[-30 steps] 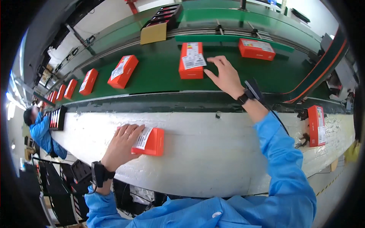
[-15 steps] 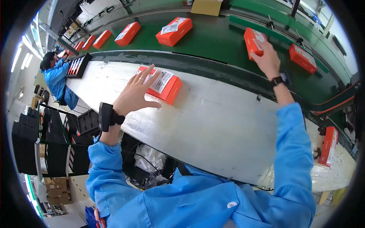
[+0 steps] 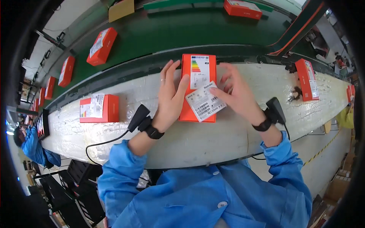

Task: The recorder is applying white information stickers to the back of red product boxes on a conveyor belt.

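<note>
In front of me on the pale worktable (image 3: 235,140) lies an orange-red box (image 3: 186,114), with an energy label on its upper face. A white printed label (image 3: 205,104) lies askew over the box's lower half. My left hand (image 3: 171,93) is beside the box's left edge, fingers apart, the thumb at its side. At the right, my right hand (image 3: 237,93) has its thumb at the white label's upper edge, with the other fingers spread and loosely bent. Whether that thumb presses on the label cannot be made out.
Another orange-red box (image 3: 111,108) lies to the left, and one more (image 3: 306,79) at the right. Beyond the table runs a green conveyor (image 3: 159,32) carrying several similar boxes. A person in blue (image 3: 32,146) works at the far left beside a black tray (image 3: 42,124).
My view has turned to the right. My right hand has left the box on the conveyor; a box with a white label now lies between both hands on the table.
</note>
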### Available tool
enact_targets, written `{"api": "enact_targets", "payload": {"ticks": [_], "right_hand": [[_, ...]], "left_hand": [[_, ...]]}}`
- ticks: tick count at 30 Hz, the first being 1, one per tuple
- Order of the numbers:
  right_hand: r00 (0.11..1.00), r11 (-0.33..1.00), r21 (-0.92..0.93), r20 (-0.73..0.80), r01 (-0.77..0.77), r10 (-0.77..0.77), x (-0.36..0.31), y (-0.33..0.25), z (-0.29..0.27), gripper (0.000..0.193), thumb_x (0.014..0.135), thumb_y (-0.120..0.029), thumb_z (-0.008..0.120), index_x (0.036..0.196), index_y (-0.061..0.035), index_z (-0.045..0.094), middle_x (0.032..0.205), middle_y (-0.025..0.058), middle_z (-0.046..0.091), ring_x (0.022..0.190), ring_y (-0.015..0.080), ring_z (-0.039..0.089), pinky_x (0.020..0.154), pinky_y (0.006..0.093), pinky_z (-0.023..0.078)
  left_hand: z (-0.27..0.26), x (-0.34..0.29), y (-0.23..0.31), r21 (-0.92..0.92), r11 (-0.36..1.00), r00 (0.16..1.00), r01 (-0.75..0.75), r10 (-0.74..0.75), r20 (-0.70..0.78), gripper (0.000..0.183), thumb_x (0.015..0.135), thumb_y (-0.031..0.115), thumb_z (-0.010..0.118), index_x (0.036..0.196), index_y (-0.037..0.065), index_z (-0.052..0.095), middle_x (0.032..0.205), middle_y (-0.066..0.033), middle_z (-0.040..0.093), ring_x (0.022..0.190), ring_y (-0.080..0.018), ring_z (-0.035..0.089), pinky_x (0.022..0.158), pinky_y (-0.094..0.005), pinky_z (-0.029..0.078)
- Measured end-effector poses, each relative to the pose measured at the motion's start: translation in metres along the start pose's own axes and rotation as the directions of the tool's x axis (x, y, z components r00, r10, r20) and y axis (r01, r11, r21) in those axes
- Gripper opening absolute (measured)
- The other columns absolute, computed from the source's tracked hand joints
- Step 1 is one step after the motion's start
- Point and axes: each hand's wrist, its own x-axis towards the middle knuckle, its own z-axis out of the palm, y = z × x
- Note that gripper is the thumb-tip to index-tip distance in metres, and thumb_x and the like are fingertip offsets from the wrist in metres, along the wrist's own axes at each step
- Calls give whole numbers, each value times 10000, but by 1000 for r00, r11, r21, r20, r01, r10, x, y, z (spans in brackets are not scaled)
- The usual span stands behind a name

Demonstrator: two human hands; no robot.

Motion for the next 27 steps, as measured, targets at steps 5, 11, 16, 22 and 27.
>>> {"api": "enact_targets", "payload": {"ticks": [5,11,16,22,27], "right_hand": [[912,796,454,286,-400,295,12,11,-16,158,907,-180,707,896,-67,597,773,-25,582,684,36,525,578,216,423],[988,794,608,133,-22,-74,-3,-1,-10,136,928,-138,678,863,-72,578,798,-55,559,750,20,522,656,189,414],[968,802,582,251,-134,-20,1,-4,-24,93,935,-130,656,959,-43,630,833,-21,614,788,49,579,725,208,475],[953,860,495,302,-126,-35,0,-2,-37,120,942,-121,623,987,-15,657,853,12,656,783,82,629,716,236,518],[840,735,618,529,-280,-124,1,-7,-34,128,910,-123,636,959,-9,667,813,32,661,721,92,624,656,235,500]], "left_hand": [[0,27,16,173,965,978,-200,206,-18,462,783,212,780,1171,54,586,1327,-136,527,1225,-315,482,1034,-403,369],[13,8,31,-124,992,982,-12,34,183,314,760,273,804,973,81,676,988,-51,683,1001,-221,619,1104,-420,284],[10,2,23,-25,1000,967,-5,11,253,261,786,279,779,947,95,688,923,-38,694,959,-170,638,1185,-450,142],[8,7,35,11,1000,947,-16,11,322,273,788,249,757,999,86,695,954,-38,694,982,-178,640,1190,-462,139],[-3,0,41,-125,988,912,-88,131,389,335,814,193,749,1134,97,714,999,-45,701,1025,-191,629,1175,-477,138]]}}
